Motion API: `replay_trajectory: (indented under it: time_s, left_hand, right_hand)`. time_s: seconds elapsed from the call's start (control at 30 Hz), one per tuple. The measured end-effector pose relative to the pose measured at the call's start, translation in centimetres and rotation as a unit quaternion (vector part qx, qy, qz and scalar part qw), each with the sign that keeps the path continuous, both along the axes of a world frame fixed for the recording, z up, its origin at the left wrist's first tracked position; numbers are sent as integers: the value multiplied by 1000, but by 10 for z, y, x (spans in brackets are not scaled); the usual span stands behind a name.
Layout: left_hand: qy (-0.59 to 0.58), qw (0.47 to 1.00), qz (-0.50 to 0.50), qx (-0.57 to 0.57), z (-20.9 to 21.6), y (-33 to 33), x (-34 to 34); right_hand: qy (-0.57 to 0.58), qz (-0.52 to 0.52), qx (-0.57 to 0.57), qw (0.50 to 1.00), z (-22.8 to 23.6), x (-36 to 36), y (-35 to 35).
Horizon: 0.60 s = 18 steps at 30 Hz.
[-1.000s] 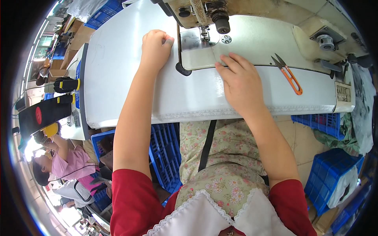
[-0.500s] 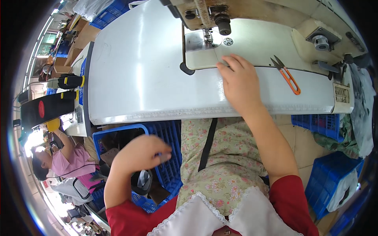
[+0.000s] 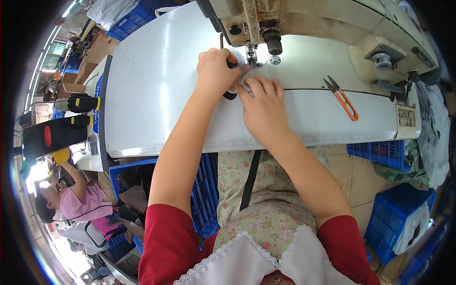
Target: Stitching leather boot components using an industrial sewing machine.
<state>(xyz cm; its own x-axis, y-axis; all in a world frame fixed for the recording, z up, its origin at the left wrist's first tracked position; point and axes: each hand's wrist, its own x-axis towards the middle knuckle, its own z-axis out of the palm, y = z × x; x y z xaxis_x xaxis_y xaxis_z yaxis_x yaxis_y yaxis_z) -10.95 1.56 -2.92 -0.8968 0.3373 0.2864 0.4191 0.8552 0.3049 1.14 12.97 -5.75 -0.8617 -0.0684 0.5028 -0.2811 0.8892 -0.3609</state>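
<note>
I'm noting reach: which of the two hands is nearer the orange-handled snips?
The right hand, on the side toward the snips. The left hand is farther from them, left of the presser foot.

Glossy, smooth sewing table [image 3: 142, 104], worn painted sewing machine head [image 3: 313, 21] with brown staining, bright metal presser foot [image 3: 251, 56], metal-bladed thread snips [image 3: 338, 93], matt floral cloth apron [image 3: 268, 213], 2 matt cloth sleeves [image 3: 168, 237], smooth plastic crate [image 3: 387, 223].

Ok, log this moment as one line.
left hand: holding dark piece near presser foot | right hand: beside left | orange snips: untouched
</note>
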Motion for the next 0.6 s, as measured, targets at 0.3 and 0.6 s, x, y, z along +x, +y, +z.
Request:
replay_trajectory:
  time_s: [0.3,0.6]
  left_hand:
    - [-41,993,-31,104,-3,-9,-12]
    - [-115,988,71,76,-9,-12,-33]
  right_hand:
    - [4,10,-7,1000,3,2,1]
    - [10,8,-13,1000,2,4,0]
